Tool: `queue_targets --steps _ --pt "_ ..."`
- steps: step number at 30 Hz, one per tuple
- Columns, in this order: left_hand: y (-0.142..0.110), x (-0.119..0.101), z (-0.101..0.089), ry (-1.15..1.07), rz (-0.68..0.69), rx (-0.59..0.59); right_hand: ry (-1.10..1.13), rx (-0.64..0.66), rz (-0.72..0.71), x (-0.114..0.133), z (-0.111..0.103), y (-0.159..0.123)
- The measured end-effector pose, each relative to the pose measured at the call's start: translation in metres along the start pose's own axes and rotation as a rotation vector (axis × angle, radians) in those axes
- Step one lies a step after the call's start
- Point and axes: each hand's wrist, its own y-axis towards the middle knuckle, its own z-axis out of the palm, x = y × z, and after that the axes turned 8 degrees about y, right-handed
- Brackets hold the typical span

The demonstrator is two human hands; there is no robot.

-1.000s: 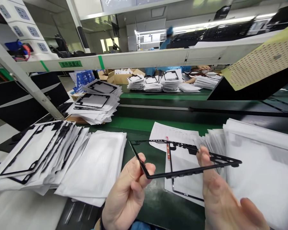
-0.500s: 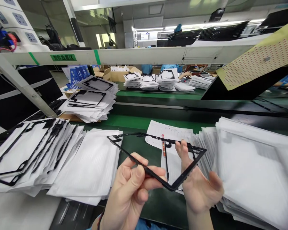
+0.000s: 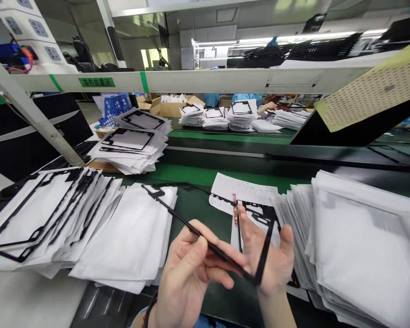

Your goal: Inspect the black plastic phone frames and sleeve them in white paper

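Note:
My left hand (image 3: 191, 269) pinches a thin black rectangular frame (image 3: 177, 217) by its near long side, between thumb and fingers. The frame is tilted in the air above the green bench, its near right corner pointing down towards me. My right hand (image 3: 271, 262) is open, palm up and thumb spread, at the frame's right end. Its fingers reach up by the far side; whether they touch the frame I cannot tell. Beneath lies a second black frame (image 3: 294, 279), partly hidden by my right hand, near a written sheet (image 3: 225, 186) and a red strip (image 3: 235, 210).
White sleeves are stacked at right (image 3: 372, 237) and near left (image 3: 126, 228). Further left, a fanned pile (image 3: 51, 209) carries black frames. Behind is another pile (image 3: 126, 155). A shelf rail (image 3: 198, 81) crosses ahead; a yellow dotted sheet (image 3: 372, 84) hangs at right.
The held frame has tilted more steeply, its near right corner dropping. My right hand has moved left, closer to my left hand. The view has shifted slightly.

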Motion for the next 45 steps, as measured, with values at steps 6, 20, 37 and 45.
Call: queue_targets --steps 6,20,37,45 --pt "0.010 0.004 -0.043 0.106 0.100 0.030 -0.094 0.138 0.044 0.022 -0.021 -0.022" --pt "0.034 0.014 -0.090 0.576 0.083 -0.406 -0.365 0.299 -0.145 0.020 -0.006 -0.042" --pt "0.051 0.036 -0.089 0.522 -0.028 -0.353 -0.789 0.271 -0.221 0.003 0.000 -0.072" --pt "0.051 0.035 -0.085 0.548 -0.078 -0.341 -0.683 0.269 -0.229 0.004 0.002 -0.070"
